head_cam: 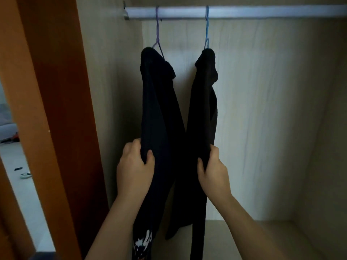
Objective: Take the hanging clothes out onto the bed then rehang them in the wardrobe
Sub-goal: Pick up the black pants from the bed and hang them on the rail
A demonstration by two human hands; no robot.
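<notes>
Two dark garments hang from the metal rail (262, 11) inside the wardrobe. The left garment (159, 102) is on a purple hanger (157, 30) and has a white print near its bottom hem. The right garment (203, 102) is on a blue hanger (207, 29). My left hand (134, 169) grips the left garment's outer edge at mid height. My right hand (214, 171) grips the right garment's outer edge at the same height. The two garments touch in the middle between my hands.
The orange-brown wardrobe frame (56, 109) stands at the left. Pale wood panels form the back and the right side wall (319, 128), and the wardrobe floor (262, 241) lies below. Beyond the frame, small items lie on a light room floor (22, 173).
</notes>
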